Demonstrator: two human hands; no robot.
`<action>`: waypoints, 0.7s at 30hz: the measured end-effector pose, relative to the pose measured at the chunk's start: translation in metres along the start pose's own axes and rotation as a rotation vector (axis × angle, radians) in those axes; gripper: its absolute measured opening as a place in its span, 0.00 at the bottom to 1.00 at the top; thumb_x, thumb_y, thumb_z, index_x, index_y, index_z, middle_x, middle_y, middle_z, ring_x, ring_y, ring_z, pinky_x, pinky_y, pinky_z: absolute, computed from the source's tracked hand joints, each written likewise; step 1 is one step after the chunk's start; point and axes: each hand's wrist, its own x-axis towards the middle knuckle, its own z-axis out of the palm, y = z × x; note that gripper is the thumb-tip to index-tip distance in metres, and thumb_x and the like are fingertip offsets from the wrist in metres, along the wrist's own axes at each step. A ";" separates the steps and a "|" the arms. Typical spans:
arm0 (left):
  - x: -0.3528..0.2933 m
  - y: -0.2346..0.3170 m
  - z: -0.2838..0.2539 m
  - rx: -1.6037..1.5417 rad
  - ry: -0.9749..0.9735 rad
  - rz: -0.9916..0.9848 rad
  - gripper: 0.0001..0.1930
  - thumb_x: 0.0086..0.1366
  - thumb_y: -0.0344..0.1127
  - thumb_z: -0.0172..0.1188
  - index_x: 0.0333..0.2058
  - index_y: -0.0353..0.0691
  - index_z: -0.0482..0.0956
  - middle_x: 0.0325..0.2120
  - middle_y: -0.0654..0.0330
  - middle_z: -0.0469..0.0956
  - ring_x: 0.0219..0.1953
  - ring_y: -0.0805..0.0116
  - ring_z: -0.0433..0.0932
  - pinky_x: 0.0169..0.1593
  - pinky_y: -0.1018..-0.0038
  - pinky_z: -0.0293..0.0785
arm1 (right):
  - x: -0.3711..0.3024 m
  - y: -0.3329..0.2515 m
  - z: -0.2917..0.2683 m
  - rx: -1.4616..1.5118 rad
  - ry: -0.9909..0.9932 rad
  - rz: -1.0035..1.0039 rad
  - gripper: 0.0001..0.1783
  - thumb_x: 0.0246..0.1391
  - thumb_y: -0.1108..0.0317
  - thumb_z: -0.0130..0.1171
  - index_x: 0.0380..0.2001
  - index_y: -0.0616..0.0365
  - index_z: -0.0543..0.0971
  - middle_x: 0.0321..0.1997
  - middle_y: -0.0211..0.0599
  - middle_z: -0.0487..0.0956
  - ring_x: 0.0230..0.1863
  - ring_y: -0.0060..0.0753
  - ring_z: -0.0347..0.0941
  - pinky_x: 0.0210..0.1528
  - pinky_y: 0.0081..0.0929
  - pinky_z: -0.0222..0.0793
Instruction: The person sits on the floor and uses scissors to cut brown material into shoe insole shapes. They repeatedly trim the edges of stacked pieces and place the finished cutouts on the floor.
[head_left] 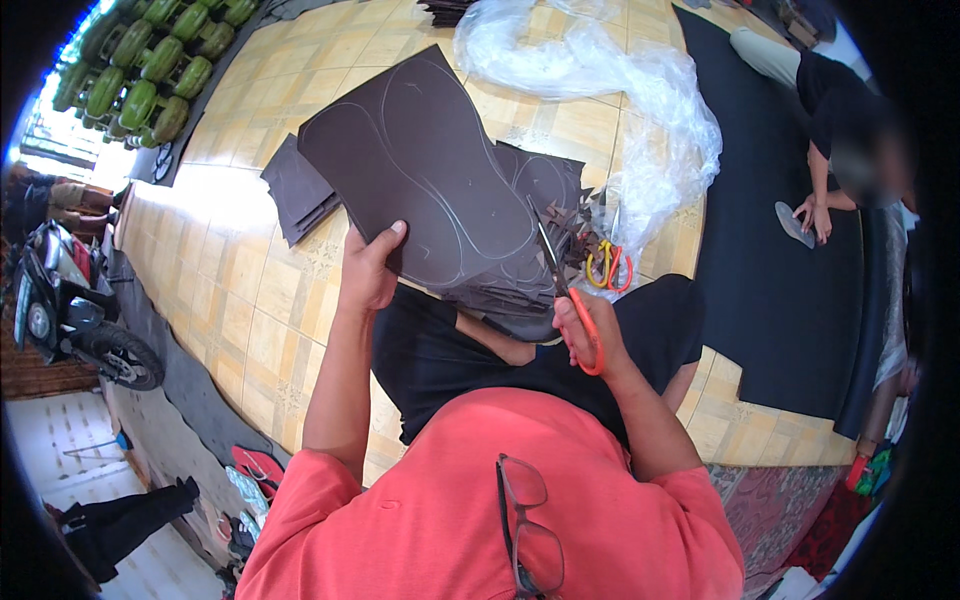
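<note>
My left hand [372, 265] grips the lower left edge of a dark brown sheet [400, 150], thumb on top. Pale curved outlines shaped like shoe soles are drawn across it. In my right hand [598, 335] is a pair of scissors [586, 352] with orange handles. Their blades point up and away, beside the sheet's right edge; whether they touch it I cannot tell. Beneath the sheet, by my crossed legs, lies a pile of dark cut pieces [500, 298]. Small pointed offcuts [580, 235] are heaped to its right, next to scissors with yellow handles [599, 266] and red handles [622, 272].
Another stack of dark pieces [300, 190] lies at left on the tiled floor [240, 300]. Crumpled clear plastic [610, 65] spreads far right. Beyond it, a person's hand [815, 218] rests by a grey template [793, 225] on a long black sheet [770, 300]. A motorcycle [90, 320] stands left.
</note>
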 end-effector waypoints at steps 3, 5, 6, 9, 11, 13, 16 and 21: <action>0.001 -0.003 -0.002 0.025 -0.006 -0.020 0.21 0.60 0.26 0.58 0.52 0.30 0.69 0.46 0.53 0.76 0.48 0.61 0.77 0.52 0.65 0.74 | -0.002 0.015 0.003 -0.025 -0.002 0.014 0.22 0.64 0.52 0.51 0.26 0.61 0.72 0.16 0.28 0.68 0.11 0.19 0.66 0.12 0.20 0.61; -0.003 0.001 -0.002 0.016 -0.031 -0.076 0.19 0.60 0.24 0.57 0.51 0.30 0.70 0.46 0.53 0.75 0.49 0.62 0.76 0.53 0.66 0.72 | 0.002 0.020 0.006 -0.054 0.003 -0.020 0.21 0.65 0.53 0.50 0.26 0.61 0.72 0.16 0.30 0.68 0.11 0.20 0.66 0.14 0.22 0.62; -0.005 0.001 -0.001 0.010 -0.045 -0.106 0.19 0.60 0.23 0.57 0.51 0.30 0.70 0.46 0.54 0.75 0.49 0.63 0.75 0.54 0.67 0.71 | 0.004 0.023 0.007 -0.070 0.007 -0.035 0.21 0.65 0.53 0.50 0.27 0.61 0.72 0.15 0.30 0.68 0.12 0.21 0.66 0.15 0.23 0.63; -0.010 -0.008 0.004 0.036 -0.008 -0.093 0.19 0.61 0.24 0.56 0.51 0.30 0.70 0.45 0.54 0.76 0.48 0.63 0.75 0.54 0.67 0.71 | 0.012 0.035 0.006 -0.188 0.062 -0.198 0.21 0.65 0.53 0.49 0.28 0.61 0.71 0.15 0.31 0.68 0.11 0.22 0.66 0.16 0.24 0.63; -0.011 -0.013 0.004 0.004 0.008 -0.091 0.18 0.60 0.23 0.56 0.50 0.30 0.71 0.44 0.55 0.76 0.47 0.63 0.76 0.53 0.68 0.71 | 0.010 0.035 0.003 -0.146 0.049 -0.147 0.21 0.65 0.53 0.49 0.28 0.61 0.71 0.14 0.31 0.68 0.12 0.23 0.67 0.16 0.24 0.63; -0.012 -0.016 -0.001 -0.006 0.014 -0.106 0.18 0.59 0.23 0.57 0.49 0.30 0.72 0.43 0.56 0.77 0.46 0.64 0.76 0.52 0.68 0.71 | 0.004 0.027 0.000 0.003 -0.022 0.041 0.21 0.65 0.53 0.49 0.27 0.61 0.71 0.15 0.31 0.68 0.13 0.24 0.67 0.18 0.25 0.64; -0.011 -0.012 -0.008 0.031 -0.011 -0.174 0.18 0.56 0.23 0.58 0.47 0.30 0.74 0.40 0.57 0.78 0.44 0.65 0.76 0.50 0.69 0.72 | 0.007 0.023 0.000 -0.094 0.069 -0.020 0.20 0.65 0.53 0.49 0.28 0.61 0.71 0.14 0.31 0.67 0.15 0.24 0.68 0.20 0.27 0.64; -0.023 -0.002 -0.006 0.168 -0.082 -0.321 0.21 0.49 0.25 0.61 0.45 0.30 0.76 0.38 0.58 0.78 0.42 0.67 0.76 0.48 0.72 0.71 | 0.025 0.028 -0.010 -0.201 0.196 -0.252 0.17 0.64 0.58 0.51 0.32 0.63 0.70 0.22 0.41 0.73 0.25 0.36 0.74 0.30 0.32 0.68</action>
